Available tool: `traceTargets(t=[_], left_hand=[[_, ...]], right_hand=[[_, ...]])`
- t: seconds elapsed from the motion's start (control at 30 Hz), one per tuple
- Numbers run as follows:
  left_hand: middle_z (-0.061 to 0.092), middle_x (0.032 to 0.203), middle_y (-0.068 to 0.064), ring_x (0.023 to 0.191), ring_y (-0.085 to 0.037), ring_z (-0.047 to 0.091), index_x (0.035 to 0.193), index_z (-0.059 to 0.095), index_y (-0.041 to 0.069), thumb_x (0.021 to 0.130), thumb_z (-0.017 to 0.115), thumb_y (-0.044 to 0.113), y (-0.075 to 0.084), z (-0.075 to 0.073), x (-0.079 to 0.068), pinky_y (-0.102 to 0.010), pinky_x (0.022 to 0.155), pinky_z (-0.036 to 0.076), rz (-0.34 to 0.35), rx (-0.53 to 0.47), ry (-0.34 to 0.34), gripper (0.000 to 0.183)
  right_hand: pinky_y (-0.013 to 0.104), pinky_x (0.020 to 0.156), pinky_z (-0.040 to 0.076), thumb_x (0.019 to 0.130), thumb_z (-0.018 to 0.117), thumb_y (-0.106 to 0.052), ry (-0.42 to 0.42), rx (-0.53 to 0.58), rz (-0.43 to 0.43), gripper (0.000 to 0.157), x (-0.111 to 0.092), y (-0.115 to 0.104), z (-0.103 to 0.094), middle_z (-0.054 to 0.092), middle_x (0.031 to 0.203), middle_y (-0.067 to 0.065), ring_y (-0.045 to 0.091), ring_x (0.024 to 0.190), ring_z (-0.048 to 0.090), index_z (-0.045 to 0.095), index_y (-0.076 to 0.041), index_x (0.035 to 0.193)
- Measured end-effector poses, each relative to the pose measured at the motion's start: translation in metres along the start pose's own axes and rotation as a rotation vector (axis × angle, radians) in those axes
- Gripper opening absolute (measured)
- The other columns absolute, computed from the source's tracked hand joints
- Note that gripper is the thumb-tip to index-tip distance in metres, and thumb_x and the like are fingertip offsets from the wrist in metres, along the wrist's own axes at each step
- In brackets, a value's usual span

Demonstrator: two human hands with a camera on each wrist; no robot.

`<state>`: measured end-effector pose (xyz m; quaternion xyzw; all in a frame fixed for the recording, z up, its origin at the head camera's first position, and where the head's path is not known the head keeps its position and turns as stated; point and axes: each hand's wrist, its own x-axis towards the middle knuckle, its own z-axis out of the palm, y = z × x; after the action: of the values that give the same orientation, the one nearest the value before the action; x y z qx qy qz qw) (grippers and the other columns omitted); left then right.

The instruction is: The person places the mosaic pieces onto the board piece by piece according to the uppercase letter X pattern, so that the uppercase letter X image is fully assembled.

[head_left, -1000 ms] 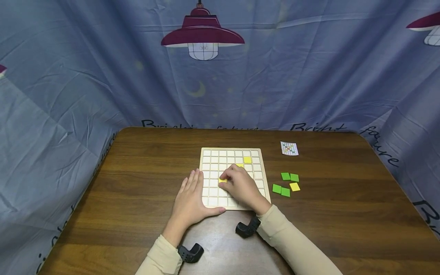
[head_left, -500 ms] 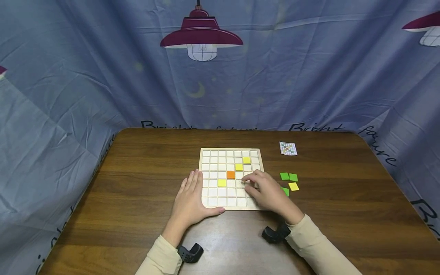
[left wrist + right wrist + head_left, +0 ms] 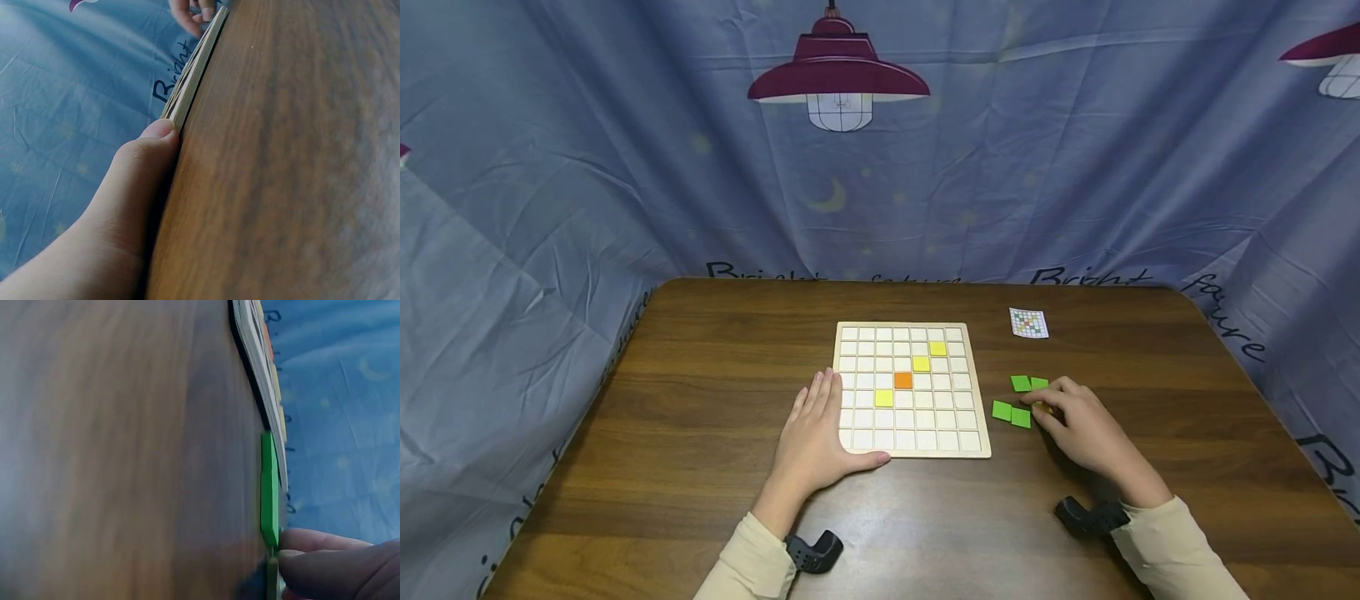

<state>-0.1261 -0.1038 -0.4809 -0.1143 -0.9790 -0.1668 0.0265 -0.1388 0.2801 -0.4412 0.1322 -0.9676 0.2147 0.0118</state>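
A square wooden grid board (image 3: 857,442) lies on the table, with yellow tiles (image 3: 883,398) and one orange tile (image 3: 903,381) in a diagonal line of its cells. My left hand (image 3: 814,437) rests at the board's left front corner, fingers straight along the left side. Its thumb (image 3: 159,129) touches the front edge. Right of the board, my right hand (image 3: 1086,429) pinches a loose yellow tile (image 3: 272,578) between thumb and fingertips, low at the tabletop. The fingers hide most of that tile in the head view. Green tiles (image 3: 1020,417) lie just left of these fingertips.
More green tiles (image 3: 1020,383) lie a little farther back. A small printed grid card (image 3: 1028,323) sits behind them, near the back of the brown wooden table (image 3: 722,358). A blue curtain (image 3: 970,167) hangs behind the table.
My right hand has left a yellow tile in a board cell and moved right to the loose yellow tile beside the green ones. The orange tile is uncovered. My left hand has stayed put.
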Motion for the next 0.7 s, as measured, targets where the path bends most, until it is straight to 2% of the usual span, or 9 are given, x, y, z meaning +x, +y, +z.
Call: traceTargets(t=[0.23,0.33,0.57,0.7], left_hand=[[0.014,0.166,-0.014,0.156,-0.024,0.011,0.158,0.015,0.002,0.06,0.052,0.097,0.0,0.0,0.0,-0.041,0.127,0.013,-0.005,-0.002,-0.006,0.142],[0.014,0.166,-0.014,0.156,-0.024,0.011,0.158,0.015,0.002,0.059,0.051,0.097,0.0,0.0,0.0,-0.041,0.127,0.013,-0.009,-0.003,-0.008,0.142],[0.014,0.166,-0.014,0.156,-0.024,0.011,0.158,0.015,0.002,0.059,0.049,0.099,0.0,0.0,0.0,-0.041,0.127,0.014,-0.007,0.0,-0.005,0.142],[0.014,0.166,-0.014,0.156,-0.024,0.011,0.158,0.015,0.002,0.059,0.049,0.099,0.001,0.0,0.0,-0.041,0.127,0.014,-0.009,0.002,-0.003,0.143]], right_hand=[[0.039,0.075,0.045,0.095,0.062,-0.005,0.009,0.015,0.011,0.028,-0.002,0.01,-0.004,0.063,0.105,0.009,0.024,0.093,0.057,0.068,-0.011,0.121],[0.04,0.075,0.047,0.094,0.064,-0.006,0.008,0.004,0.017,0.026,-0.001,0.013,-0.007,0.063,0.105,0.009,0.024,0.092,0.058,0.069,-0.011,0.119],[0.053,0.087,0.049,0.09,0.071,-0.011,-0.008,0.031,0.022,0.019,-0.004,0.019,-0.008,0.062,0.107,0.012,0.032,0.102,0.06,0.07,-0.008,0.109],[0.053,0.088,0.049,0.089,0.074,-0.016,-0.026,0.054,0.055,0.02,-0.003,0.021,-0.008,0.062,0.107,0.012,0.031,0.102,0.06,0.068,-0.008,0.107]])
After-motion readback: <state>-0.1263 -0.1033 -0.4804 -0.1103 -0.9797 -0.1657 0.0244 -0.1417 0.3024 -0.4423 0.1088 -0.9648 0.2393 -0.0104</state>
